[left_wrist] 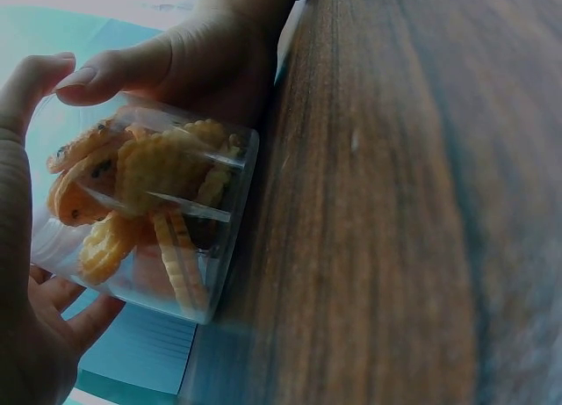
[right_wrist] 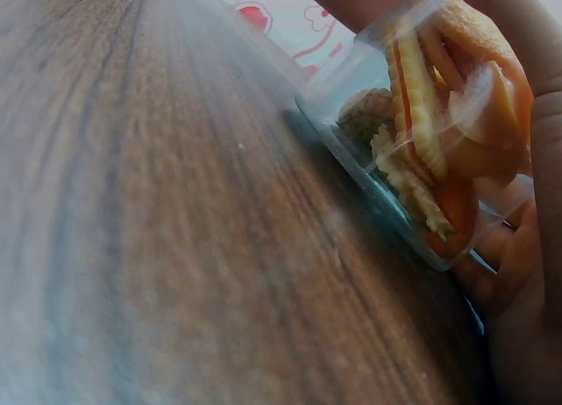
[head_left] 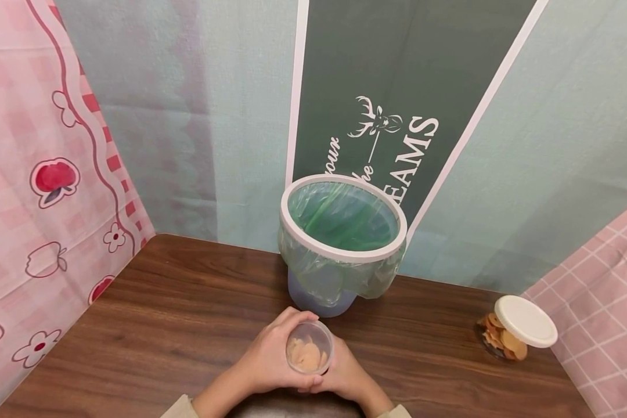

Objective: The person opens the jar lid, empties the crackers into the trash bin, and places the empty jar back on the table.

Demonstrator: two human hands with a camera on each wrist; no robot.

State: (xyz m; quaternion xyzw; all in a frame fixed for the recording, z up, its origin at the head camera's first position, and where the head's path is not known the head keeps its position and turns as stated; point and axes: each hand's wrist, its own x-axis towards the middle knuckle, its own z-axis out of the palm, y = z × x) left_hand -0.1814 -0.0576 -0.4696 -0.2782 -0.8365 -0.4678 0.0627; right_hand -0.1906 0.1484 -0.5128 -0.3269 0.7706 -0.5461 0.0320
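Between both hands is a clear plastic jar [head_left: 310,323], upright and uncovered at the top, with several biscuits [head_left: 307,355] inside. The left hand [head_left: 273,355] curls round its left side, and the right hand [head_left: 346,371] grips it from the right. Their thumbs come close together at the near side. In the left wrist view the biscuits [left_wrist: 167,172] are golden, some ridged and some dark-specked. Layered and ridged biscuits [right_wrist: 413,115] show through the wall in the right wrist view. The jar's base is down at the wooden tabletop [right_wrist: 202,247].
Just beyond the hands stands a blue bin with a white rim [head_left: 343,249] and a green bag liner [head_left: 339,217]. At the right, a second jar of biscuits [head_left: 504,339] bears a white lid [head_left: 526,321]. Fabric curtains [head_left: 251,116] border the table at the back and sides.
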